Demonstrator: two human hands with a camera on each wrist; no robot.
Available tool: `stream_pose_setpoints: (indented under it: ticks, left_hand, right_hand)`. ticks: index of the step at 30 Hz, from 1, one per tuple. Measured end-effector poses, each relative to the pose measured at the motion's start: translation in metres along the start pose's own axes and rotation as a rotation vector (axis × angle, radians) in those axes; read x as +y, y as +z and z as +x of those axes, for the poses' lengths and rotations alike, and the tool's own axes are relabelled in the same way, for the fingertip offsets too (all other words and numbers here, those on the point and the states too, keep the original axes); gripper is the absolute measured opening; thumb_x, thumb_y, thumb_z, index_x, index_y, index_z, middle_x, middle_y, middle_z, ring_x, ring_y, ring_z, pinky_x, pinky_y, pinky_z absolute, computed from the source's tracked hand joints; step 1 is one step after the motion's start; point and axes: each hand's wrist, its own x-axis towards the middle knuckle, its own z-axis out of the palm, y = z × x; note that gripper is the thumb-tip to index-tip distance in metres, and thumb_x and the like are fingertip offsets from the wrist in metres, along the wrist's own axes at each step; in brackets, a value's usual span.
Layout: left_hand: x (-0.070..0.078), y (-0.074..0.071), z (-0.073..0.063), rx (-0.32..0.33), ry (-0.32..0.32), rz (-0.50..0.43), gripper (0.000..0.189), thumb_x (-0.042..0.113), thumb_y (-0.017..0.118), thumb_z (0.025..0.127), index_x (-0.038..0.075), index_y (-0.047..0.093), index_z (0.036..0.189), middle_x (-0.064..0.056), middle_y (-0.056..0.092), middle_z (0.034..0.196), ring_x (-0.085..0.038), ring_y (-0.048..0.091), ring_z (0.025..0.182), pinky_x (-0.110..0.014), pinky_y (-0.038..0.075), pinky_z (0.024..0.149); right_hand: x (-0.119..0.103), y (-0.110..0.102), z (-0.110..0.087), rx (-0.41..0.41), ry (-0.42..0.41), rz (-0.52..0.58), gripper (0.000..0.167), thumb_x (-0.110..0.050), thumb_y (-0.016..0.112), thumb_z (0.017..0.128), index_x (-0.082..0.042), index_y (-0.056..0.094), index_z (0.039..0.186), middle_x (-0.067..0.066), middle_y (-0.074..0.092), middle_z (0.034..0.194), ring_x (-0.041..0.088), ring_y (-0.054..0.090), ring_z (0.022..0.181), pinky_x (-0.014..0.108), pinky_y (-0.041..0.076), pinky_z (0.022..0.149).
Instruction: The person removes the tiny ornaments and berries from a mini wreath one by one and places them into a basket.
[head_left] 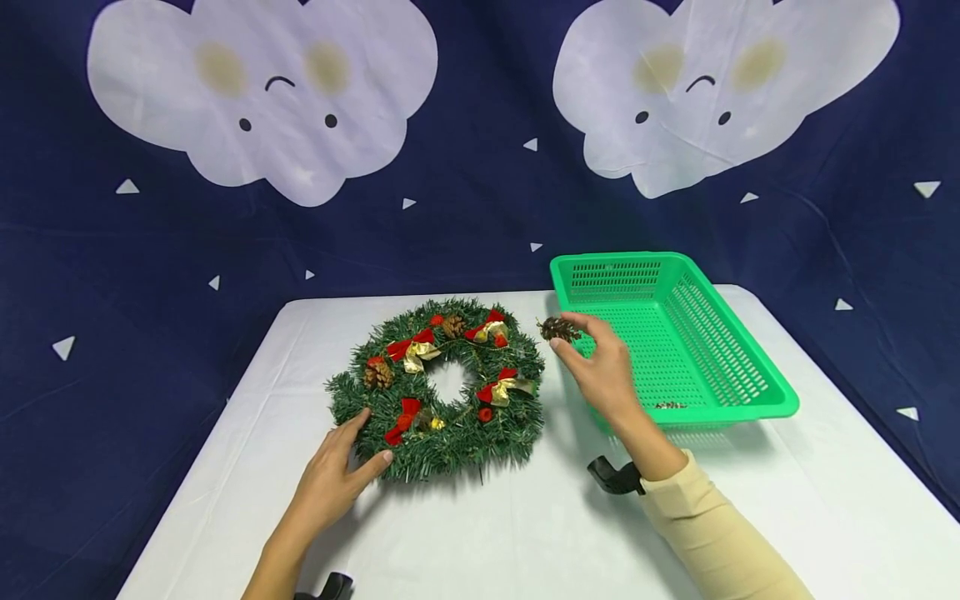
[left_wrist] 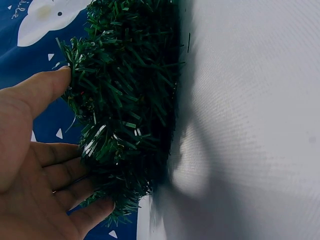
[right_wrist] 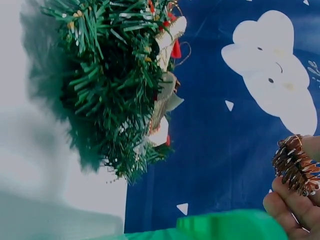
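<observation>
A plain pale-yellow right sleeve (head_left: 720, 527) and two curved black wrist fittings (head_left: 613, 477) are worn.

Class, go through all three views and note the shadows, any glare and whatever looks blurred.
Head view: soft shadows on the white cloth, below the wreath and beside the right sleeve; left wrist view: white glints on the wreath's needles, a broad shadow across the cloth; right wrist view: the green basket edge blurred, the needles crisper.

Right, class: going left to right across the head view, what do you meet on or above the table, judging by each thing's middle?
Left hand, wreath, held pinecone, right hand, basket.
</observation>
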Motion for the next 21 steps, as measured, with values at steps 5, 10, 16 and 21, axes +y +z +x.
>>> stream_pose_setpoints:
  ticks: [5,10,16,21]
  left_hand:
    - [0.000,0.000,0.000,0.003,0.002,0.000,0.080,0.053,0.059,0.087,0.012,0.029,0.149,-0.023,0.033,0.150,-0.047,0.030,0.137,-0.069,0.029,0.103]
    - [0.000,0.000,0.000,-0.003,-0.008,0.000,0.080,0.054,0.058,0.087,0.013,0.028,0.149,-0.023,0.032,0.150,-0.048,0.028,0.137,-0.069,0.028,0.103]
    - [-0.001,0.000,0.000,-0.008,-0.012,0.001,0.080,0.054,0.058,0.088,0.014,0.027,0.150,-0.022,0.031,0.151,-0.048,0.027,0.137,-0.070,0.028,0.103]
    - [-0.001,0.000,0.000,-0.010,-0.013,0.001,0.080,0.054,0.057,0.088,0.014,0.027,0.150,-0.023,0.032,0.151,-0.047,0.029,0.137,-0.070,0.029,0.102]
  right_hand:
    - [0.005,-0.007,0.000,0.031,-0.001,0.012,0.043,-0.018,0.071,0.085,-0.007,0.059,0.124,0.016,0.059,0.126,0.033,0.052,0.121,0.050,0.041,0.102]
    - [0.010,-0.015,0.000,0.058,-0.016,0.009,0.042,-0.016,0.071,0.084,-0.006,0.059,0.124,0.017,0.060,0.126,0.033,0.052,0.121,0.051,0.042,0.101]
    - [0.015,-0.023,-0.001,0.072,0.001,-0.025,0.043,-0.019,0.070,0.085,-0.007,0.059,0.125,0.016,0.059,0.128,0.034,0.052,0.122,0.051,0.043,0.099]
    - [0.021,-0.032,-0.001,0.083,0.037,-0.045,0.044,-0.024,0.069,0.086,-0.010,0.059,0.126,0.016,0.058,0.130,0.035,0.051,0.124,0.052,0.042,0.098]
